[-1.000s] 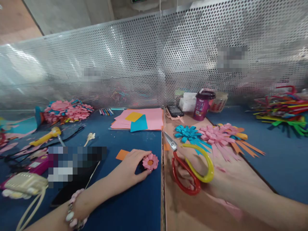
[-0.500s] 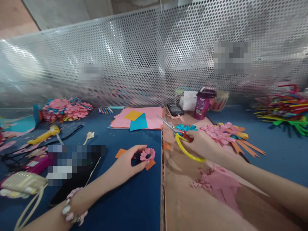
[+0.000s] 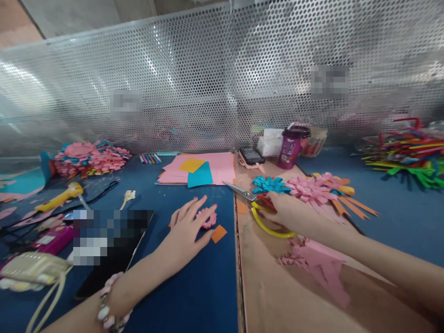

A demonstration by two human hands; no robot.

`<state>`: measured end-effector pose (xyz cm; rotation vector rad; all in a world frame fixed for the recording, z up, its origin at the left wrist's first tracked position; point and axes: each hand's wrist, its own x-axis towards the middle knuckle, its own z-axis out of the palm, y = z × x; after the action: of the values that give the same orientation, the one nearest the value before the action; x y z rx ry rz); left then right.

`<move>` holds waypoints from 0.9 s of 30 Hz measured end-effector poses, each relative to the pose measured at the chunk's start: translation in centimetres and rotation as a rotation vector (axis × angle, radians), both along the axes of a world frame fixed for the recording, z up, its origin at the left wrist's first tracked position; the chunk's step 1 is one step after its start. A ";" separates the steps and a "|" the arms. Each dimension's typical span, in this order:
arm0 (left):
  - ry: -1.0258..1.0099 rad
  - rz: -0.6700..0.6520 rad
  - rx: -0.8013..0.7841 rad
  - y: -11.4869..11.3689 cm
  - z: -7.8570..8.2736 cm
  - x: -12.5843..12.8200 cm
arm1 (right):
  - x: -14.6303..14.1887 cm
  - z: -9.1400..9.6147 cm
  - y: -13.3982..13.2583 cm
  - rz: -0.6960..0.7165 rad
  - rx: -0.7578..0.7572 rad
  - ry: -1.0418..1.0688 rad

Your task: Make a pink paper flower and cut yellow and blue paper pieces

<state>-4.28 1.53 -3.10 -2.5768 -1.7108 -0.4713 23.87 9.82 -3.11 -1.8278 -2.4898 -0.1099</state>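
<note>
Two bare hands are at work in the head view. The left hand lies with fingers spread loosely over a small pink paper flower on the blue tabletop; it is not clenched, and whether the fingertips press on the petals cannot be told. An orange paper square lies just beside the thumb.

The right hand, over the brown board, grips the red-and-yellow-handled scissors by the handles, blades together, tips pointing left near the pink paper stack. Below that wrist lie cut pink paper scraps.

The flower should be nearly weightless, springy and easily creased, best pinched lightly at its petal rim. The scissors look stiff and much heavier, perhaps slick on their smooth loops, and are safest held there, away from the blades.
</note>
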 end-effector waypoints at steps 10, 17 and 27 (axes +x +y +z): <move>0.090 -0.163 -0.024 0.1 -0.1 0.1 | 2.5 5.2 -2.5 0.222 -0.577 0.989; 0.009 -0.176 -0.015 0.4 -0.2 0.2 | 3.8 4.5 -5.6 0.062 -0.802 1.216; -0.130 -0.256 0.102 0.5 -0.4 0.1 | 6.2 1.9 -5.9 -0.117 -0.790 1.381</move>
<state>-4.13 2.02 -3.51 -2.7562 -1.3510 -0.7275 30.10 3.92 -1.17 -1.2867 -1.3984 1.6559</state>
